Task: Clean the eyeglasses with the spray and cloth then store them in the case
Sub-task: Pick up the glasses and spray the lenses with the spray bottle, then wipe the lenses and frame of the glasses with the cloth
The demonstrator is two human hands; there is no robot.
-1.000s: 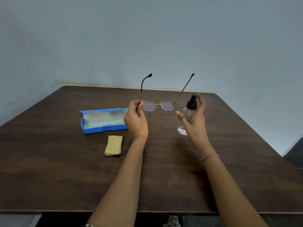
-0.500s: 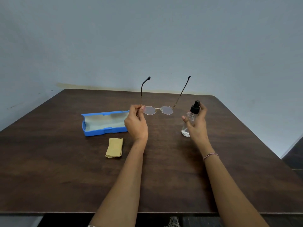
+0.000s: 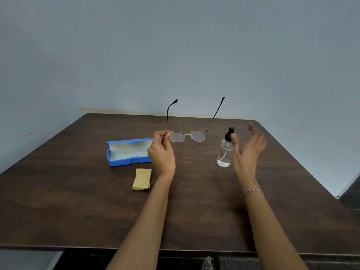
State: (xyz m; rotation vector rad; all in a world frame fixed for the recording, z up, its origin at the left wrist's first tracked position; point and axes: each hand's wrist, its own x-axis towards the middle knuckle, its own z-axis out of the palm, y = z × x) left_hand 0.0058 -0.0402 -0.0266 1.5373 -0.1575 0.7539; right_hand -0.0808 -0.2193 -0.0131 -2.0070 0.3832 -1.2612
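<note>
- The left hand (image 3: 161, 152), just left of the frame's centre, pinches the eyeglasses (image 3: 187, 136) at the lens-side corner nearest it, thumb and fingers curled onto the thin metal frame.
- The eyeglasses are held up above the table (image 3: 78, 201) at mid-frame, lenses toward the camera and both temple arms unfolded, rising against the grey wall (image 3: 175, 45).
- The right hand (image 3: 247, 152), right of centre, is spread and released, fingers extended and slightly blurred, gripping nothing.
- The spray bottle (image 3: 224, 152) stands upright on the table just left of that hand; the thumb overlaps its black cap (whether it touches, I cannot tell).
- The blue case (image 3: 126, 152) lies open on the table, left of the left hand and partly hidden behind it.
- The yellow cloth (image 3: 142, 179) lies folded on the table just below the case, beside the left wrist.
- A beaded bracelet (image 3: 253, 191) circles the right wrist.
</note>
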